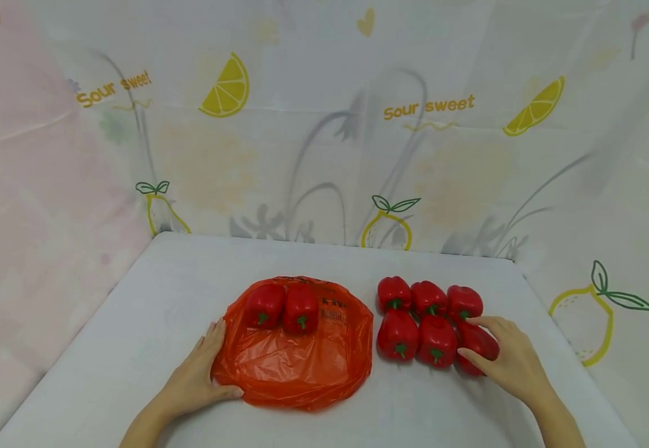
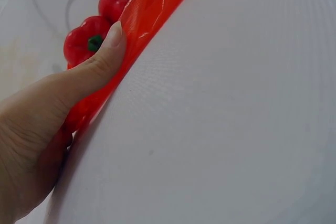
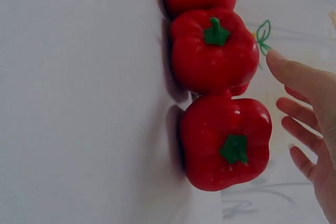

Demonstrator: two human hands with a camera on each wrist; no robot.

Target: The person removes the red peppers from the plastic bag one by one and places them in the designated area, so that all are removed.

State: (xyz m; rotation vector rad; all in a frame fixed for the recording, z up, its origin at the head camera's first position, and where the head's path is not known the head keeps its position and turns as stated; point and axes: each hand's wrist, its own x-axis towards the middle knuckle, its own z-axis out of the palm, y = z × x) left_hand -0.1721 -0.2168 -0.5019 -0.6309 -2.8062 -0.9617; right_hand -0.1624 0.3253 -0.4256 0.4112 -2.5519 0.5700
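An orange-red plastic bag (image 1: 287, 367) lies spread on the table with its mouth open. Two red bell peppers (image 1: 300, 308) with green stems sit inside at its far side. My left hand (image 1: 198, 373) rests against the bag's near-left rim, fingers extended along the side; the left wrist view has the thumb (image 2: 100, 72) on the orange film. To the right, several more red peppers (image 1: 436, 341) stand in two rows. My right hand (image 1: 511, 358) spreads thumb and fingers around the front-right pepper (image 1: 480, 341). In the right wrist view a gap shows between hand and pepper (image 3: 220, 124).
A white table (image 1: 425, 404) bears everything. Behind and beside it hangs a pale cloth (image 1: 313, 149) printed with lemons and lettering. The pepper rows stand just right of the bag's edge.
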